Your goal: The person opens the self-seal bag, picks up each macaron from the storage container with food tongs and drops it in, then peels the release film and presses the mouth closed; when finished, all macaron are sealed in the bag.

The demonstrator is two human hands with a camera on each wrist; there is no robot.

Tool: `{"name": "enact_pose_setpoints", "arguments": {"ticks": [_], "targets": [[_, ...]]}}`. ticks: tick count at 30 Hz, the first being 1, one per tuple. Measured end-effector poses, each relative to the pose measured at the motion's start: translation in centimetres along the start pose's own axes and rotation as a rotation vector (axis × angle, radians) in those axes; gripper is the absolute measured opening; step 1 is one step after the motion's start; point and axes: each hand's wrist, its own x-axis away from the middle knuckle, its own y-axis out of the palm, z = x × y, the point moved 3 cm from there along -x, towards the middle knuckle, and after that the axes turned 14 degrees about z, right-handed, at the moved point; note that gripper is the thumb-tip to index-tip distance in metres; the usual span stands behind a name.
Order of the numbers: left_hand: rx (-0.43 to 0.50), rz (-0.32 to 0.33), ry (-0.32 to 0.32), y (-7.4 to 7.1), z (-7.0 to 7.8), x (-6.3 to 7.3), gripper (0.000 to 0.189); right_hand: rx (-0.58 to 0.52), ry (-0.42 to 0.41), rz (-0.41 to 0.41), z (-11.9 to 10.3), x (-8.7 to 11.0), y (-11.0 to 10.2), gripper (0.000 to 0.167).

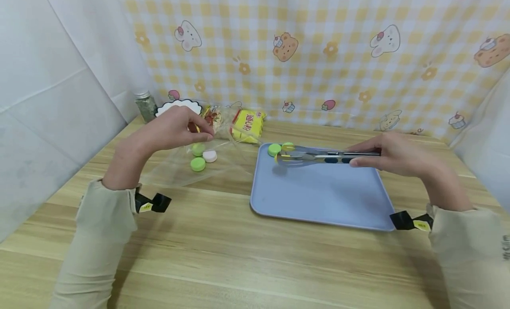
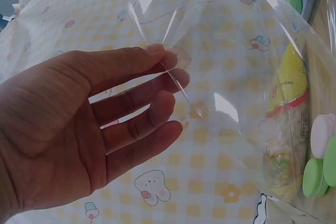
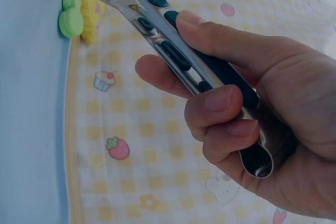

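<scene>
My left hand point(image 1: 171, 128) pinches the edge of a clear plastic bag point(image 2: 226, 111) between thumb and forefinger, lifting it off the table. Several green macarons point(image 1: 198, 164) and a pale pink macaron point(image 1: 210, 156) show through the film; whether all lie inside it I cannot tell. With its fingers curled round the handles, my right hand point(image 1: 398, 156) grips metal tongs point(image 1: 330, 157) above a blue tray point(image 1: 314, 198). The tongs' tips point left, near two green macarons point(image 1: 274, 150) at the tray's back left corner. Nothing is visible between the tips.
Behind the bag lie a yellow food packet point(image 1: 248, 125), another packet point(image 1: 215, 117) and a white scalloped thing with a black edge point(image 1: 179, 107). A glass jar point(image 1: 146, 106) stands at the back left. A checked curtain point(image 1: 318, 79) hangs behind the wooden table point(image 1: 223, 256).
</scene>
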Motion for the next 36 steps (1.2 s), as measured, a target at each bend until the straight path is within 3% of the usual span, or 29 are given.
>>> {"name": "enact_pose_setpoints", "arguments": {"ticks": [6,18,36], "targets": [[0.005,-0.011,-0.013,-0.2,0.1,0.2,0.012,-0.013,-0.076,-0.020,-1.0,-0.7,0.7,0.032],[-0.013,-0.020,-0.002,0.1,-0.1,0.0,0.012,-0.091,-0.127,-0.032,-2.8,-1.4,2.0,0.032],[-0.010,-0.027,-0.006,0.2,0.0,-0.1,0.012,-0.119,-0.182,-0.022,-4.8,-2.8,4.0,0.033]]}}
